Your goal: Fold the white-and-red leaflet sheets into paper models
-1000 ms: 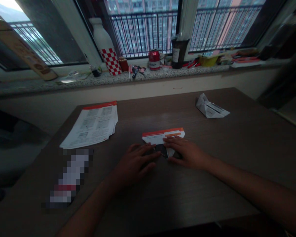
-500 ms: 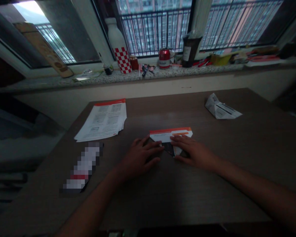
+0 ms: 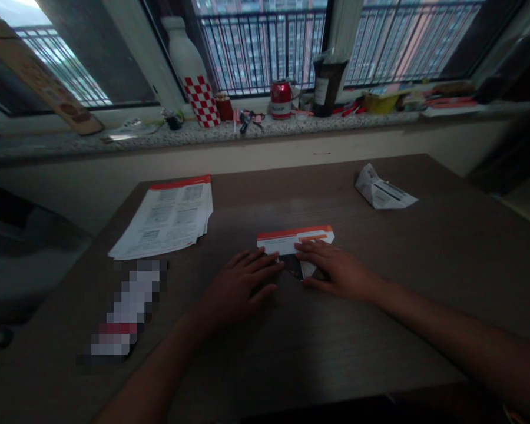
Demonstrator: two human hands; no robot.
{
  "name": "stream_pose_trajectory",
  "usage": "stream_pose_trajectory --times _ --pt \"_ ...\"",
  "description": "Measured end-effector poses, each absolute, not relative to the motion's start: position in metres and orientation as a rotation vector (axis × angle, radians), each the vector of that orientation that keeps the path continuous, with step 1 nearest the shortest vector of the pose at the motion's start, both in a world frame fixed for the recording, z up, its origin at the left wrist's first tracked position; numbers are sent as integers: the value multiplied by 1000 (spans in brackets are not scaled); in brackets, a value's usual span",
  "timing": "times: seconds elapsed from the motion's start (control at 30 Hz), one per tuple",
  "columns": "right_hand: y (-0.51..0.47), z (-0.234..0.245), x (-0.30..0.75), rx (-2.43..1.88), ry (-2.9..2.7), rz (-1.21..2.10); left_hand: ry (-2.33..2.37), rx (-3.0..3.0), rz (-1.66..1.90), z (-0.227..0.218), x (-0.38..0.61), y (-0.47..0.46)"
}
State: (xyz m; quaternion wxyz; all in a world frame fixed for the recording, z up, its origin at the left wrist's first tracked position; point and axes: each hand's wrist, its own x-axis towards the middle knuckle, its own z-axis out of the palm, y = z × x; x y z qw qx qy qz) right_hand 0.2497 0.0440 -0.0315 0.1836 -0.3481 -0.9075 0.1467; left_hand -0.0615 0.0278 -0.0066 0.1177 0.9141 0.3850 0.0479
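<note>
A folded sheet of paper [image 3: 269, 242], white with an orange-red band along its far edge and a dark patch at its near point, lies on the table in front of me. My left hand [image 3: 242, 285] rests flat over its left near side, fingers stretched out. On the right near side lies my right hand [image 3: 335, 268], its fingers extended over the paper and the thumb apart. Both hands cover parts of the folded edges. Neither hand grasps the paper.
A stack of printed sheets [image 3: 172, 215] lies at the table's [image 3: 401, 335] far left, with a blurred-out flat object [image 3: 126, 309] nearer me. A folded paper shape [image 3: 386, 194] stands far right. Along the windowsill are a checkered bottle [image 3: 192, 76], a red can [image 3: 281, 99] and a dark cup [image 3: 329, 85].
The view has shifted slightly, so everything sits further left. My left hand has slid a little back from the folded paper; my right hand stays nearly the same on it.
</note>
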Motion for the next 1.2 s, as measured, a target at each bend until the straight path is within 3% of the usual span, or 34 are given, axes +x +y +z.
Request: stream_pose_trajectory --times 1.03,1.2 --pt "48 -34 248 -972 -2464 555 1257 2801 225 -12 -52 27" --pt "49 -34 248 -988 -2422 573 1027 2840 245 -16 -37 22"
